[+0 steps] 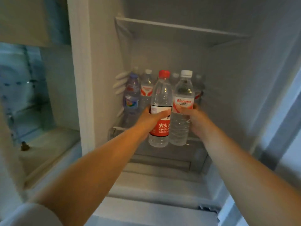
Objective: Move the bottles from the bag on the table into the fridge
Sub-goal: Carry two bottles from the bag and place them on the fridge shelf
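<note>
Both forearms reach forward into the open fridge (101,66), bare, with a pale sleeve (32,214) at the lower left edge of the view. Left hand (149,118): grip closed round the middle of the red-capped bottle (160,110), thumb across the label, bottle upright. Right hand (195,121): grip closed round the white-capped bottle (183,110) at the label, also upright. The two held bottles sit side by side, touching or nearly so, their bases above the front edge of the glass shelf (192,141), not yet set down. Behind them, on the same shelf, stand the stored bottles: a blue-capped bottle (132,98) at far left, a clear bottle with a red-and-white label (146,90) next to it, and at least two more further back, dim and partly hidden, so the count is probably four or five. An upper shelf (179,28) runs above. The bag and desk are out of view. Risks, as judged: pushing both bottles in together could knock the back row, since free space in front looks tight; a base landing on the shelf lip rather than the glass could tip a bottle outward on release; the two held bottles may jostle each other if released unevenly.
</note>
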